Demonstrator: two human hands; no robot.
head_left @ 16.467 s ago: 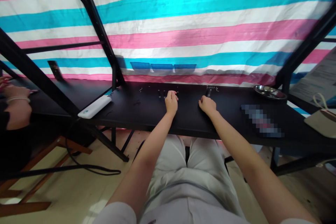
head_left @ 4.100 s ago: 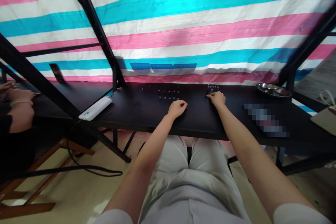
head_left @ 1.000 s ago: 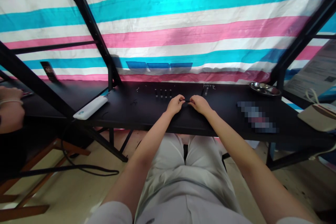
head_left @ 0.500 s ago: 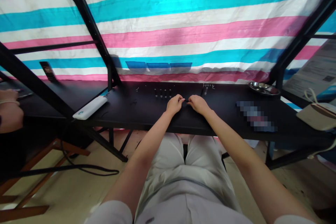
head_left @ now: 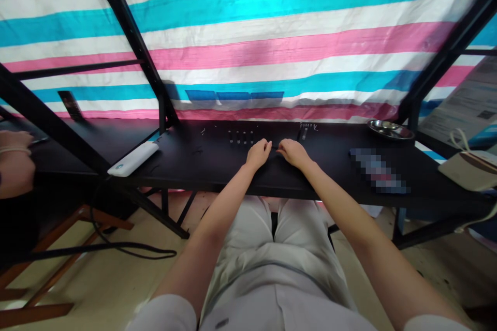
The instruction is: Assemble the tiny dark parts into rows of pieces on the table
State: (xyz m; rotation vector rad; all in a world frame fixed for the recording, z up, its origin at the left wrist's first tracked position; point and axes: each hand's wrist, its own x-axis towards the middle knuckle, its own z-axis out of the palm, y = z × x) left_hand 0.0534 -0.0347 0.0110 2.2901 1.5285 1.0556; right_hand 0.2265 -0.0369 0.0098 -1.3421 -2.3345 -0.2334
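Both hands meet over the middle of the black table (head_left: 202,165), their fingertips a small gap apart. A thin dark piece (head_left: 275,148) spans that gap. My left hand (head_left: 259,153) is closed in a pinch at its left end, and my right hand (head_left: 292,153) pinches its right end. Beyond my left hand, several small dark cylinders with light ends (head_left: 244,137) stand in a row. Behind my right hand lie small white pieces (head_left: 308,125) and a dark stick-like part (head_left: 305,133). Tiny white bits (head_left: 202,131) lie farther left.
A white box-like device (head_left: 134,159) lies at the left by the black frame. At the right are a shiny metal dish (head_left: 390,130), a pixelated blurred item (head_left: 378,171) and a beige pouch (head_left: 469,169). Another person's hand (head_left: 15,160) rests at the far left.
My left fingertips have shifted slightly, showing a little more of the dark piece between the hands. My right hand has stayed nearly still.
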